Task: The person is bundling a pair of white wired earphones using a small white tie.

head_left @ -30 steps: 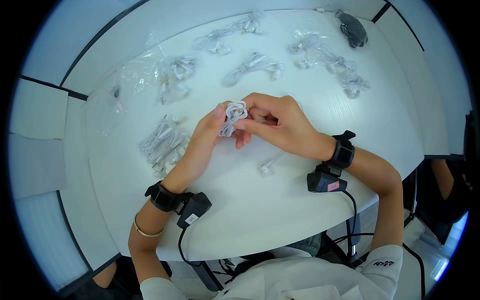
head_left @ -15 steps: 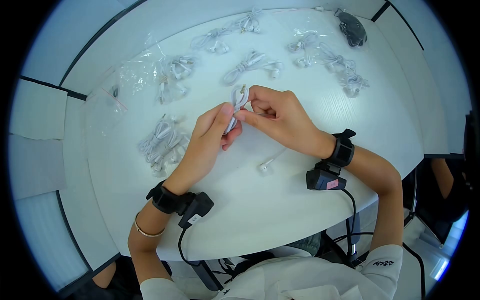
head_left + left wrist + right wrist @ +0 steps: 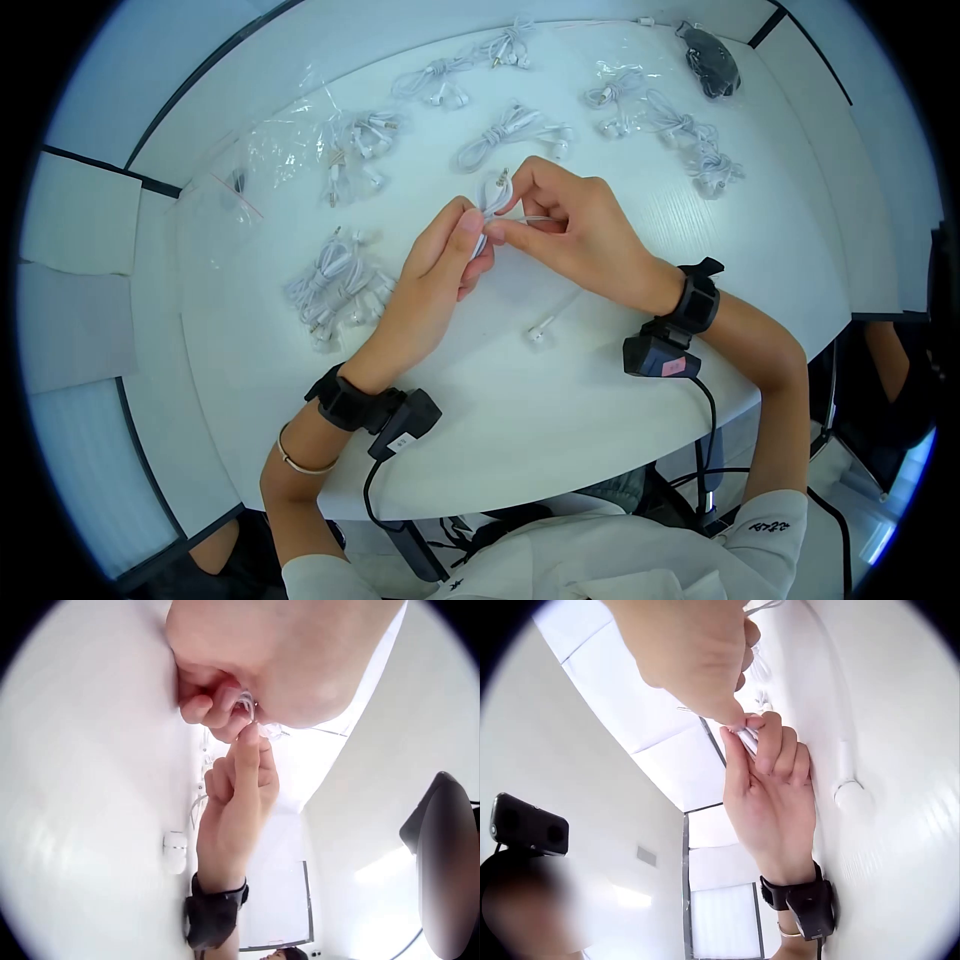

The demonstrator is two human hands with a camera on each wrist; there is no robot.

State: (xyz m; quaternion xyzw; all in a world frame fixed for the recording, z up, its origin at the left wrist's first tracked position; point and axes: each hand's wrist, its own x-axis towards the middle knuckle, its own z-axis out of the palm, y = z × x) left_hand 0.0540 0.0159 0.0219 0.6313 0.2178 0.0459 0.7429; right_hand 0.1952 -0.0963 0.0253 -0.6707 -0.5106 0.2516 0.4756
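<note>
A white earphone cable (image 3: 494,192), wound into a small bundle with its metal plug at the top, stands between the two hands. My left hand (image 3: 440,262) grips the bundle, thumb against the near side and fingers curled behind. With thumb and index finger my right hand (image 3: 592,235) pinches the cord right beside the left thumb. In the right wrist view, white strands (image 3: 748,740) lie between the left fingers and thumb. A loose earbud (image 3: 537,332) of white rests on the table below the right hand, its cord running up under that hand.
Several bundled white earphones (image 3: 340,285) lie left of the left hand. Another bundle (image 3: 512,135) sits just beyond the hands, with more toward the back. Clear plastic bags (image 3: 270,150) are at the left back, and a dark bagged item (image 3: 710,62) at the right back.
The bundle, first showing its loops lower down, has been raised and turned so its plug points up. The right hand has moved slightly up, still pinching the cord; the left keeps its grip.
</note>
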